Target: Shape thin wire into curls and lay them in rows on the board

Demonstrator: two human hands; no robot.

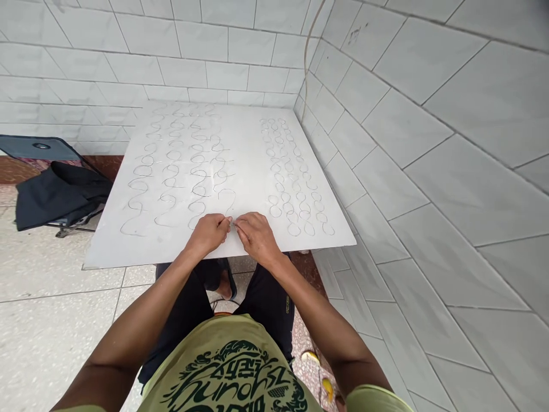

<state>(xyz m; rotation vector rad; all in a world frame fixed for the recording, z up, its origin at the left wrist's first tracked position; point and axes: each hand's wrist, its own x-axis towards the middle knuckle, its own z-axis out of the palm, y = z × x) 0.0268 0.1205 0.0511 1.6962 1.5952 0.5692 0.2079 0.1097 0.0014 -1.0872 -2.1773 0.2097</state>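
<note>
- The left hand (209,234) and the right hand (257,237) are together near the front edge of the white board (244,166), and they are almost touching each other.
- Both hands are in a narrow pinch. The fingertips (230,222) of each hand close on one end of a thin metal wire (227,200), but the wire is very thin, so the exact grip is hard to see.
- This wire lies on the board as a curved loop, just in front of the hands.
- More wire loops (291,177) lie on the board in wavy columns: several columns on the left and middle part, and a closer group on the right part.
- The forearms and hands cover part of the front edge of the board.
- Under this edge are the person's dark shorts (268,309), and a foot in a sandal (223,278) shows between the legs. A green printed T-shirt (227,366) is nearest to the camera.
- The right side of the board is just beside a white tiled wall (429,143). A thin cable (306,57) hangs on this wall.
- On the left, a folding chair (43,150) stands on the tiled floor (47,349), well apart from the board, with a black cloth (60,194) on it.
- Two small yellow things (328,389) lie on the floor near the right leg; I cannot tell what they are.
</note>
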